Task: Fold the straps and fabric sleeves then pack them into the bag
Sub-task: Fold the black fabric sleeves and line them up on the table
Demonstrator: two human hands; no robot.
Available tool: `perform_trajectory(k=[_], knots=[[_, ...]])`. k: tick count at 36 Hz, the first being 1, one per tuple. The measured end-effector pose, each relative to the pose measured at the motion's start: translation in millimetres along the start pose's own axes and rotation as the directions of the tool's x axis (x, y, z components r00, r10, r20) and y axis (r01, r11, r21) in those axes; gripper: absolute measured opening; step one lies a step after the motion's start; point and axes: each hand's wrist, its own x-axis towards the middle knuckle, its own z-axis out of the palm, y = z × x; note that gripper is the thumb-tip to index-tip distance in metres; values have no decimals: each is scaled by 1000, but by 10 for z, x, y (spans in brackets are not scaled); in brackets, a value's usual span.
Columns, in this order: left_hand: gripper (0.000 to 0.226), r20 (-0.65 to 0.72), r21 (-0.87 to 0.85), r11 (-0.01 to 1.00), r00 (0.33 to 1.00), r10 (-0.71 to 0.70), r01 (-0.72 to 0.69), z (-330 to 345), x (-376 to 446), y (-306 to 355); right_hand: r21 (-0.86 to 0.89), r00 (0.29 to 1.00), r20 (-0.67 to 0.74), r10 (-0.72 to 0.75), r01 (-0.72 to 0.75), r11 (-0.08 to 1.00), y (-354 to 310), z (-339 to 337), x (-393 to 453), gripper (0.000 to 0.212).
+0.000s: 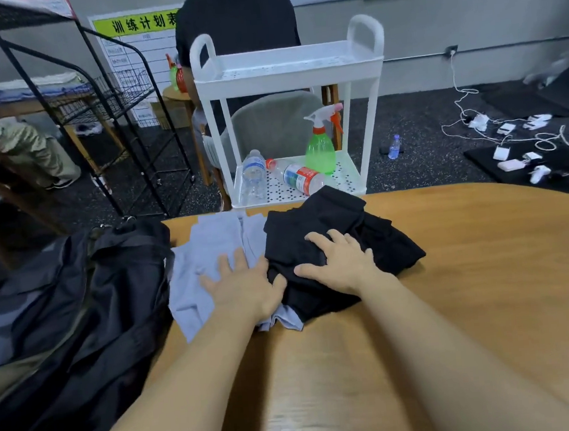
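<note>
A pale blue fabric piece [210, 252] lies flat on the wooden table [487, 266] near its far left edge. A bunched black fabric pile [331, 218] sits partly over its right side. My left hand [244, 284] rests flat with spread fingers on the blue fabric, its thumb against the black pile. My right hand [342, 262] presses on top of the black pile with fingers relaxed. A large black bag [77, 302] sags beside the table's left edge.
Beyond the table stands a white two-tier cart [288, 74] holding plastic bottles and a green spray bottle [320, 143]. A person in black sits on a grey chair behind it. A black wire rack [101, 104] stands at the left. Cables and chargers lie on the floor at right.
</note>
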Motion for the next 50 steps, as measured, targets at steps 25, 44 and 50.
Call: perform_trajectory(k=[25, 44, 50], knots=[[62, 31, -98, 995, 999, 35, -32, 93, -899, -1, 28, 998, 45, -42, 41, 999, 174, 36, -951, 84], [45, -94, -638, 770, 994, -60, -14, -241, -493, 232, 391, 967, -206, 151, -60, 918, -170, -219, -689, 47], [29, -284, -782, 583, 959, -17, -222, -377, -531, 242, 504, 934, -334, 129, 62, 862, -255, -338, -784, 24]])
